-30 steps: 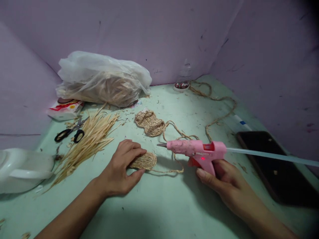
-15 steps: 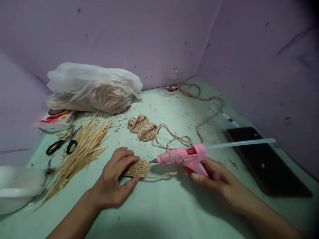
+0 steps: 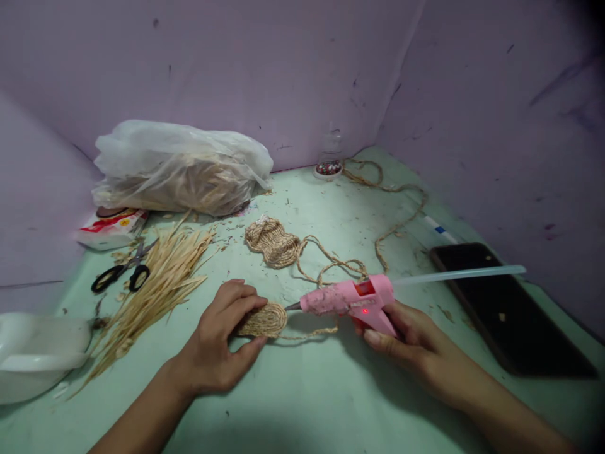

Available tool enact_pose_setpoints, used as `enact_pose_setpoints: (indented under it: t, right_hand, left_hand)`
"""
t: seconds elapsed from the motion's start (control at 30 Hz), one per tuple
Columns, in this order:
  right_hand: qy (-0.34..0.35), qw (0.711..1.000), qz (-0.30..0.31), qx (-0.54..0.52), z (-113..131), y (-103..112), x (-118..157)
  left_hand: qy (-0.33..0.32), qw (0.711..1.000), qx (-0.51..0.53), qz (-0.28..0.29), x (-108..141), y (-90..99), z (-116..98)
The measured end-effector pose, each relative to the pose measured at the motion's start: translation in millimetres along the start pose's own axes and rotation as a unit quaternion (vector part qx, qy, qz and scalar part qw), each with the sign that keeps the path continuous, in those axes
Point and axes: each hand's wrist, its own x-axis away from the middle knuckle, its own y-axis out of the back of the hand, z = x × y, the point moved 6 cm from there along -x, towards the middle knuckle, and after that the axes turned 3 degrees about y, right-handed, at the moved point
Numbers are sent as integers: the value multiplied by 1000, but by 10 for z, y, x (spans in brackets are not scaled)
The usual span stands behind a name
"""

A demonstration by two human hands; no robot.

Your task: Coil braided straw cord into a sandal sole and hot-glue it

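Note:
On the green tabletop my left hand [image 3: 222,343] grips a flat oval coil of braided straw cord [image 3: 268,320] between thumb and fingers. A loose tail of the cord runs right from its lower edge. My right hand [image 3: 409,337] is wrapped around the handle of a pink hot glue gun [image 3: 347,297], whose red light is lit. Its metal nozzle points left, at the coil's right rim; I cannot tell whether they touch. From the gun's back sticks a long clear glue stick [image 3: 458,273]. Beyond the gun lies a second, waisted coiled piece [image 3: 273,242] with cord trailing from it.
Scissors [image 3: 121,274] and a bundle of dry straw [image 3: 151,296] lie left, beside a white container [image 3: 40,359]. A stuffed plastic bag [image 3: 182,167] sits behind them on a red-and-white packet [image 3: 113,228]. A clear bead container [image 3: 329,161] stands at the back. A phone [image 3: 510,309] and pen [image 3: 440,228] lie right.
The whole view has shifted slightly, so everything sits a little farther right. Both hands keep their grips, and the glue gun's nozzle remains at the coil's edge.

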Motion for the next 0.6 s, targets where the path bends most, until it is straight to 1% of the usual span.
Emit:
enact_pose_setpoints:
  t: [0.27, 0.37, 0.6]
  right_hand:
    - [-5, 1000, -3, 13, -37, -1, -5]
    - [-13, 1000, 0, 11, -57, -4, -9]
    - [-14, 1000, 8, -3, -53, -18, -10]
  left_hand:
    - [-8, 1000, 14, 11, -10, -15, 0]
    - [-18, 1000, 18, 17, -18, -17, -11]
    - [-46, 999, 15, 9, -43, -20, -63]
